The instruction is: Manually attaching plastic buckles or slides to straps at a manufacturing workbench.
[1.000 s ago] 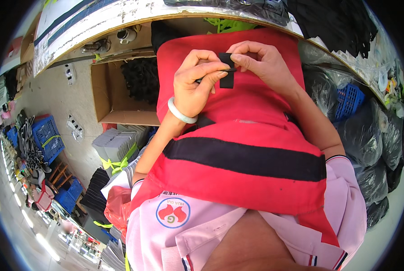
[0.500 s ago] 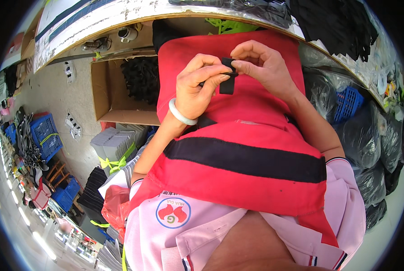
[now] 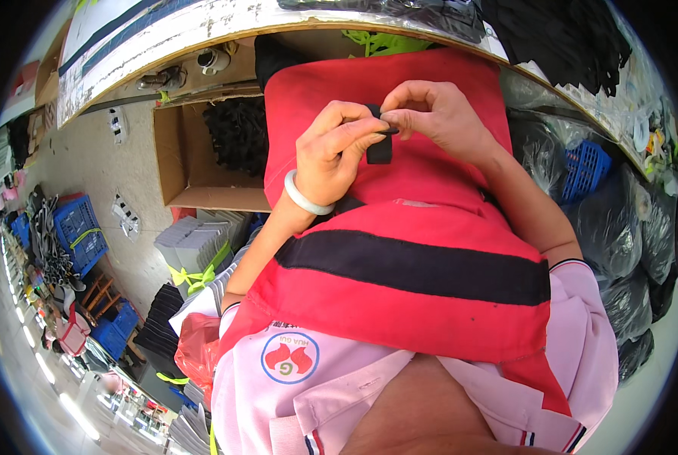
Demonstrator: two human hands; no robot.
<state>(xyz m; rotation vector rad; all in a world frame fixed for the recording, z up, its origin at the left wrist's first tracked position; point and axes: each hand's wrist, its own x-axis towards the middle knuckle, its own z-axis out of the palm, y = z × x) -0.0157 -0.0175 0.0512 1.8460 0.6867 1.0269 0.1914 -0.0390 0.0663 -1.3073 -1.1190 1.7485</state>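
A short black strap [image 3: 380,153] hangs over my lap, looking like a folded band of fabric. My left hand [image 3: 330,148] pinches it between thumb and fingers, and its lower end dangles below them. My right hand [image 3: 436,117] is closed in a pinch at the strap's upper part, close to the left fingertips. What exactly sits between the right fingertips is too small to make out. Beneath both hands spreads a red apron [image 3: 430,171] with a black band across it.
An open cardboard box [image 3: 217,195] holding black pieces stands to the left. Beyond my knees runs a worktable edge [image 3: 195,45] with black fabric [image 3: 559,45] on it. Stuffed plastic bags [image 3: 604,220] and a blue basket [image 3: 585,171] are at right. Tied grey stacks [image 3: 195,246] lie left.
Both hands have come down slightly toward me with the strap between them. The right fingertips have moved a little left, nearer the left fingers.
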